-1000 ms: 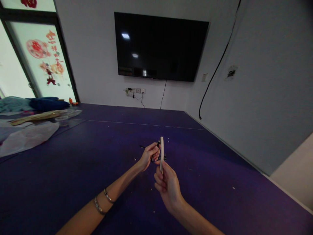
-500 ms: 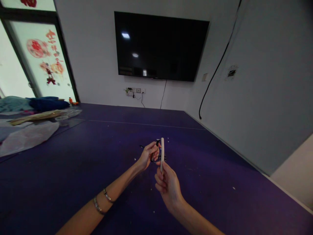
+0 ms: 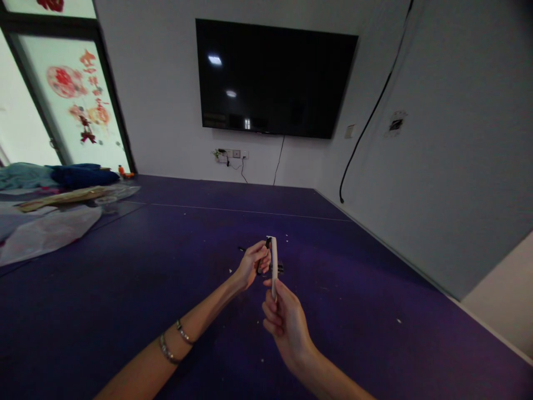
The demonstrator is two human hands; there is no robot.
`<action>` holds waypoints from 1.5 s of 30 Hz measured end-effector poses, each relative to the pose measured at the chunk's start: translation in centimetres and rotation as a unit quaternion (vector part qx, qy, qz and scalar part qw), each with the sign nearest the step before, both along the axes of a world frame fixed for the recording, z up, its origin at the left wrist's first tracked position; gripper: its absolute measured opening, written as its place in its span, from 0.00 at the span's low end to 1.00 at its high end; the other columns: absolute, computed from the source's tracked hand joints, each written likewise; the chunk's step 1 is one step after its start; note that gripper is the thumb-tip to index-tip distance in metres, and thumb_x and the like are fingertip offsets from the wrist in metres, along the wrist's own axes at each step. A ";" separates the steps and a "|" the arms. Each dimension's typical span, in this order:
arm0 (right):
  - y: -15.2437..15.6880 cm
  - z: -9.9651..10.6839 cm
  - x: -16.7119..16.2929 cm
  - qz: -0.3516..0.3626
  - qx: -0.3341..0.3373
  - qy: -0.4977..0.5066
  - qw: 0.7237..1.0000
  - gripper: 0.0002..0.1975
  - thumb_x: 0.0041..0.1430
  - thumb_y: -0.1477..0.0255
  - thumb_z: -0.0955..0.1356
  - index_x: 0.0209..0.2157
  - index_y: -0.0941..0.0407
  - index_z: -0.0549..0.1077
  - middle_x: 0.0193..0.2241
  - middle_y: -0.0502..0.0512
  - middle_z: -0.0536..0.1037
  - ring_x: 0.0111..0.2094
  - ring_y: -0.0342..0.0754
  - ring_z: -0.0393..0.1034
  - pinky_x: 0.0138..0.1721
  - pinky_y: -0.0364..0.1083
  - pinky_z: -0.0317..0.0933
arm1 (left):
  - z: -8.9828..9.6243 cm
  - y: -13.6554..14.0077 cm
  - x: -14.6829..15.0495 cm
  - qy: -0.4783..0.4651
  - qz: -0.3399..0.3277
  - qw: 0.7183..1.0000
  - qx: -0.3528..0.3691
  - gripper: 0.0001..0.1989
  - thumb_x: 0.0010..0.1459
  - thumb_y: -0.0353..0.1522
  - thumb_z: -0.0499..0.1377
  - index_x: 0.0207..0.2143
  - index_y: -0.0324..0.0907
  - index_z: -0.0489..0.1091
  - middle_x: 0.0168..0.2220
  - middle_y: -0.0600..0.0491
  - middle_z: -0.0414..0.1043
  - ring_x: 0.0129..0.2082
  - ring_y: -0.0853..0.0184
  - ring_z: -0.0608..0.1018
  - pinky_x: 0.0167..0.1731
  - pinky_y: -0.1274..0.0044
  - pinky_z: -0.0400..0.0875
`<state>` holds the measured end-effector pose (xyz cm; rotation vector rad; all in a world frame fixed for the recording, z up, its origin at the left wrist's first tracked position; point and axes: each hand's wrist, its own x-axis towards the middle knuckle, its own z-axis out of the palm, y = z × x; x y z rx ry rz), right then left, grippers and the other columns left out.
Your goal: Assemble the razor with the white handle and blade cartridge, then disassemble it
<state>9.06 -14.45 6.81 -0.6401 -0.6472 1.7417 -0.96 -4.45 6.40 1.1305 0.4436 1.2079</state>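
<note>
L hand [image 3: 250, 265]: fingers pinched round a small black tool [image 3: 268, 243], pale T-shaped head up top. Poss. trouble: a loose pinch would let the tool twist off line; if the head has an edge (can't tell), a slip twd the fingertips could nick them. Head sits at upper end of the pale strip [image 3: 274, 264]; contact or tiny gap, can't tell.

R hand [image 3: 289, 322]: fingers grip strip's lower end only. Strip upright, slightly bowed, over mid purple floor [image 3: 166, 250], well in from far & R edges. Upper part unsupported, so a sideways push cd bend or snap it, or turn it in the grip.

Counts, L to R: cloth heaps 2, teal [image 3: 25, 176] + dk blue [image 3: 85, 175], nr floor's far L corner; orange item 1 [image 3: 121, 170], just beside; clear plastic sheeting [image 3: 54, 236] along L edge, no. of pcs unclear; bracelets 2 [image 3: 166, 351], L forearm; hands 2; tool 1; strip 1; dk item 1 [image 3: 280, 268], on floor past the strip, type unclear; white scraps [image 3: 398, 320] several, too small for full tally; black cable 1 [image 3: 366, 130], hanging nr R edge.
</note>
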 end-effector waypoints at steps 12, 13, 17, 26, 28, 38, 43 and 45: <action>0.3 -0.1 0.0 -0.007 0.003 0.001 1.000 0.14 0.47 0.61 0.69 0.29 0.56 0.65 0.13 0.39 0.55 0.13 0.32 0.38 0.13 0.36 0.30 | -0.3 0.1 0.1 0.024 0.004 1.000 0.006 0.13 0.53 0.40 0.56 0.34 0.39 0.64 0.18 0.61 0.50 0.16 0.77 0.54 0.16 0.83 0.51; 0.2 0.0 0.1 -0.010 0.002 -0.002 1.000 0.14 0.47 0.61 0.69 0.29 0.56 0.65 0.13 0.39 0.54 0.13 0.32 0.38 0.13 0.36 0.30 | -0.3 0.1 0.0 0.024 0.006 1.000 0.008 0.13 0.53 0.40 0.56 0.34 0.39 0.64 0.17 0.61 0.50 0.16 0.77 0.54 0.16 0.83 0.51; 0.4 0.7 0.5 -0.014 0.015 -0.005 1.000 0.14 0.48 0.62 0.69 0.30 0.56 0.65 0.13 0.39 0.55 0.13 0.32 0.37 0.13 0.36 0.29 | -0.4 0.0 -0.1 0.023 0.011 1.000 0.014 0.11 0.54 0.39 0.55 0.34 0.39 0.65 0.18 0.61 0.51 0.16 0.77 0.54 0.16 0.84 0.52; 0.3 -0.9 0.0 0.000 0.014 -0.020 1.000 0.14 0.49 0.61 0.67 0.32 0.57 0.67 0.14 0.40 0.55 0.13 0.32 0.39 0.12 0.36 0.31 | -0.5 0.2 -0.1 0.016 0.012 1.000 -0.017 0.11 0.52 0.39 0.57 0.30 0.39 0.63 0.18 0.61 0.51 0.16 0.77 0.56 0.15 0.84 0.52; 0.0 -1.2 0.0 0.002 0.017 -0.029 0.999 0.14 0.51 0.61 0.67 0.33 0.57 0.67 0.15 0.40 0.55 0.13 0.33 0.39 0.12 0.36 0.31 | -0.3 0.4 -0.2 0.018 0.015 1.000 -0.013 0.12 0.52 0.40 0.57 0.29 0.39 0.62 0.18 0.61 0.51 0.16 0.77 0.56 0.15 0.84 0.52; 3.5 3.3 3.0 -0.088 0.205 -0.136 0.965 0.09 0.56 0.62 0.63 0.36 0.53 0.65 0.21 0.45 0.65 0.13 0.35 0.50 0.12 0.38 0.41 | -1.0 2.2 -1.2 0.182 0.115 0.970 0.111 0.19 0.57 0.46 0.49 0.39 0.39 0.65 0.21 0.58 0.58 0.18 0.75 0.60 0.17 0.82 0.49; 6.9 4.6 6.1 -0.119 0.244 -0.250 0.930 0.11 0.53 0.63 0.66 0.34 0.56 0.70 0.25 0.49 0.66 0.22 0.39 0.59 0.16 0.39 0.47 | -1.5 2.7 -1.8 0.189 0.152 0.954 0.175 0.18 0.59 0.45 0.46 0.38 0.39 0.63 0.20 0.60 0.54 0.19 0.75 0.58 0.21 0.81 0.54; 8.2 4.6 7.2 -0.139 0.276 -0.299 0.903 0.13 0.53 0.63 0.66 0.38 0.55 0.70 0.24 0.49 0.66 0.21 0.39 0.58 0.17 0.39 0.49 | -1.7 2.7 -1.8 0.185 0.150 0.955 0.177 0.17 0.60 0.44 0.45 0.39 0.39 0.62 0.20 0.60 0.54 0.19 0.74 0.58 0.22 0.80 0.55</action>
